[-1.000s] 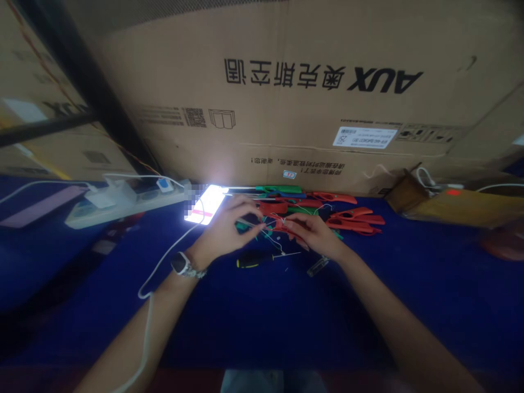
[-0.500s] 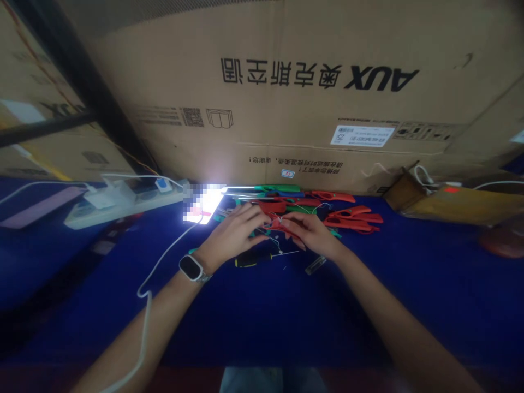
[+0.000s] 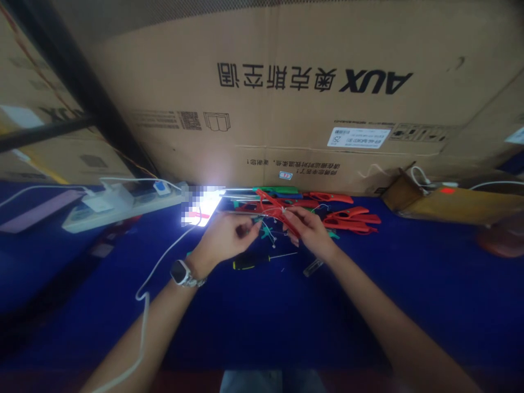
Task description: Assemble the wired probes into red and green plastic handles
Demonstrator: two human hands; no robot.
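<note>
My right hand (image 3: pixel 308 228) grips a red plastic handle (image 3: pixel 291 224) that has thin white wires (image 3: pixel 275 210) at it. The handle is tilted, its lower end in my fingers. To the left, my left hand (image 3: pixel 229 237) is closed, thumb and forefinger close together near a thin wire; what they hold, if anything, I cannot make out. Behind the hands lie red handles (image 3: pixel 350 218) and green handles (image 3: pixel 282 190), some with long metal rods pointing left. Small green parts (image 3: pixel 267 232) lie between my hands. In front is a black and yellow screwdriver (image 3: pixel 250 263).
A small clear and metal piece (image 3: pixel 313 267) lies right of the screwdriver. A glowing screen (image 3: pixel 204 210) and a white power strip (image 3: pixel 123 204) are at left, with a white cable (image 3: pixel 143 295) crossing my left forearm. A large cardboard box (image 3: pixel 270 125) stands behind.
My left hand has drawn away left and down from the red handle. My right hand keeps hold of the handle, which has turned more upright.
</note>
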